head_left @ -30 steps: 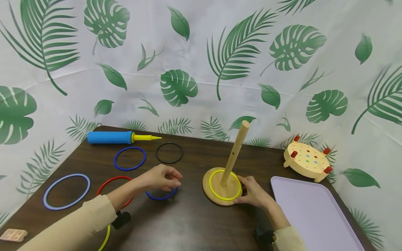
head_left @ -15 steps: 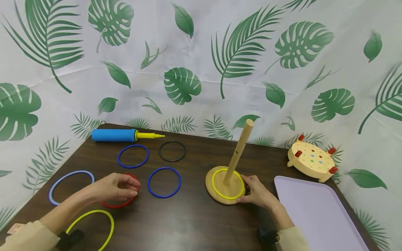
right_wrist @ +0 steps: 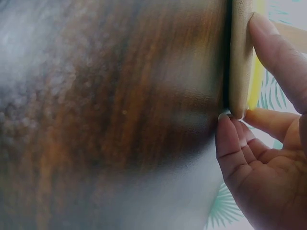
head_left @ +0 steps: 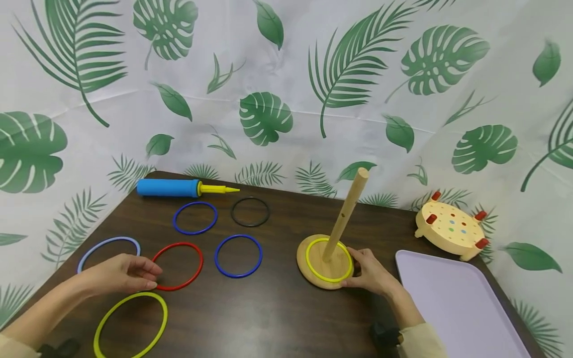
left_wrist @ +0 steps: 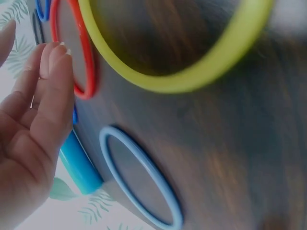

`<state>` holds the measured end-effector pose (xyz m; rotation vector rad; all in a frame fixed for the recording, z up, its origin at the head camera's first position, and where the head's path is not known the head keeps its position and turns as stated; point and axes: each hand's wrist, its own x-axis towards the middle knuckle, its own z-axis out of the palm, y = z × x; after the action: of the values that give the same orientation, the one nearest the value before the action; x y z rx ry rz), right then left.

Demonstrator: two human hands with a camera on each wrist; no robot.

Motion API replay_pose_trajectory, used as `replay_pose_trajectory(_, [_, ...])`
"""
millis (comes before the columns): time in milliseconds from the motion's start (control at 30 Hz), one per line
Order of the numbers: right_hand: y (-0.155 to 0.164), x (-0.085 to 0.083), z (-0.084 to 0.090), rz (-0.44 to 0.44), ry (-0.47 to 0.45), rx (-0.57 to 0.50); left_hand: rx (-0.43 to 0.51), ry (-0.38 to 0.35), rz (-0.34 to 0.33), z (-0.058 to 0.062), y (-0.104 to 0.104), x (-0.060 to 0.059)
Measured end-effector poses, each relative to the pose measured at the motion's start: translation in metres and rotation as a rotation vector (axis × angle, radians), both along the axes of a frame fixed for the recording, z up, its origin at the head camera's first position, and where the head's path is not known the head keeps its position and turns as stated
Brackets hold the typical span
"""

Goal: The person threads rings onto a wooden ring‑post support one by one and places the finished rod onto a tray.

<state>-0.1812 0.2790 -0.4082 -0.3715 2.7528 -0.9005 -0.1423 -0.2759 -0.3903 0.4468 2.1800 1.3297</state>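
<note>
- Head view: we judge the stacking barely begun. One yellow ring [head_left: 330, 260] lies round the peg [head_left: 345, 214] on the wooden base [head_left: 325, 277]; six rings still lie flat on the desk [head_left: 268, 313].
- Those six are the big yellow ring [head_left: 130, 324], the red ring [head_left: 177, 266], the pale blue ring [head_left: 108, 246], two dark blue rings [head_left: 238, 255] [head_left: 195, 218] and the black ring [head_left: 250, 212].
- Our left hand [head_left: 120, 273] sits between the pale blue, red and big yellow rings, its grip loosely curled with fingertips at the red ring's rim. We cannot tell if they touch it.
- Our right hand [head_left: 371, 273] holds the base by its right edge.
- Off to the sides lie a blue pump [head_left: 169, 187], a lilac tray [head_left: 452, 303] and a wooden peg board [head_left: 449, 228].
- Left wrist view: the left hand [left_wrist: 29, 139] has its fingers fairly straight and together, holding nothing. The red ring [left_wrist: 86, 62] lies just beside the fingertips, the big yellow ring [left_wrist: 201, 72] and pale blue ring [left_wrist: 144, 182] close by.
- Right wrist view: the right hand [right_wrist: 264, 143] pinches the base [right_wrist: 239, 62], thumb on top at the rim and fingertips at its lower edge.
</note>
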Motion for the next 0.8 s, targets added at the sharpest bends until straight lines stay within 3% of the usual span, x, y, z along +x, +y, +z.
replay_pose_trajectory(333, [0.0,0.0,0.001,0.01,0.015,0.008,-0.085,0.059,0.023,-0.007,-0.019,0.011])
replay_pose_trajectory(567, [0.0,0.0,0.0,-0.002,0.006,0.016,-0.11,0.059,0.053,-0.015,-0.024,0.016])
replay_pose_trajectory(800, [0.0,0.0,-0.001,-0.008,-0.001,0.01,-0.234,0.197,0.056,-0.023,-0.025,0.019])
